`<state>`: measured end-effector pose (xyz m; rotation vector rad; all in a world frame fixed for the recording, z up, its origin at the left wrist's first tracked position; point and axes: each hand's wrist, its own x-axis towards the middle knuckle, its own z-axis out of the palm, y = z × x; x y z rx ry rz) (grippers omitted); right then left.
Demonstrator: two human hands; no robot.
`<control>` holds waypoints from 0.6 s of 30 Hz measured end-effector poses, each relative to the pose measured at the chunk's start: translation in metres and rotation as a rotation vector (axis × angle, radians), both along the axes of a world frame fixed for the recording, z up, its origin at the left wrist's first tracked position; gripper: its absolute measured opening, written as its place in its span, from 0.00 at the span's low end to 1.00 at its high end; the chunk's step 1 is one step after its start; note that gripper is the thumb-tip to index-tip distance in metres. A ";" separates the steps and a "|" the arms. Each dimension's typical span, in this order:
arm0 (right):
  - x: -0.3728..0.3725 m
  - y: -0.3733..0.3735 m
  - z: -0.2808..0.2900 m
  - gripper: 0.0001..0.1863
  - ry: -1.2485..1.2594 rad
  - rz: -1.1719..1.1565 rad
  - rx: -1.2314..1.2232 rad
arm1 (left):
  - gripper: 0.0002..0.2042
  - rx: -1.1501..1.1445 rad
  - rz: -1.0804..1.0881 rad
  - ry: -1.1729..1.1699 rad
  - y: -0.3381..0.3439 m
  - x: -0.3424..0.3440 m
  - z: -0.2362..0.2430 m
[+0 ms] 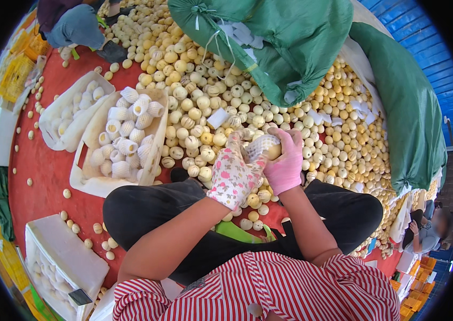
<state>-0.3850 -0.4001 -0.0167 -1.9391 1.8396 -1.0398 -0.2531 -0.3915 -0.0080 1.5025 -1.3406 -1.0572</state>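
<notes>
A small pale-yellow melon (274,152) is held between my two gloved hands, above the heap of loose melons. A white foam net sleeve (260,144) covers its left part, and the bare right end shows. My left hand (236,174), in a white glove with pink flowers, is closed around the sleeved side. On the bare side, my right hand (284,165), in a pink glove, grips the melon with bent fingers. Part of the left fingers is hidden behind the fruit. A flat white foam sleeve (218,118) lies on the heap just beyond my hands.
Left of my knee stands a white crate (88,183) of sleeved melons, with another crate (50,123) behind it. A white foam box (68,241) sits at lower left. Green sacks (312,48) rest on the heap. Loose melons dot the red floor (44,182). Other people sit nearby.
</notes>
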 end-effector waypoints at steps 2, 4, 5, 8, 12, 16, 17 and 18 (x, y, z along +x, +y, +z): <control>-0.007 0.001 -0.011 0.30 0.090 -0.009 -0.016 | 0.34 0.190 -0.179 -0.079 -0.005 0.003 0.000; 0.008 0.006 -0.006 0.31 0.058 0.040 0.031 | 0.36 0.096 -0.211 -0.083 -0.005 -0.001 -0.036; 0.011 0.010 -0.005 0.31 0.093 0.071 0.057 | 0.32 0.206 -0.228 0.297 -0.003 -0.003 -0.032; 0.007 0.011 -0.009 0.32 0.080 0.186 0.172 | 0.28 0.327 -0.186 0.449 -0.004 -0.002 -0.040; -0.008 0.002 -0.014 0.39 -0.142 0.397 0.533 | 0.25 0.510 -0.208 0.413 -0.009 0.001 -0.048; -0.027 0.001 -0.031 0.39 -0.394 0.478 0.739 | 0.31 0.510 -0.334 0.050 -0.011 0.004 -0.054; -0.025 0.001 -0.030 0.38 -0.499 0.456 0.772 | 0.34 0.498 -0.345 -0.022 -0.011 0.006 -0.058; -0.023 0.003 -0.030 0.37 -0.603 0.430 0.804 | 0.35 0.488 -0.335 0.010 -0.009 0.007 -0.063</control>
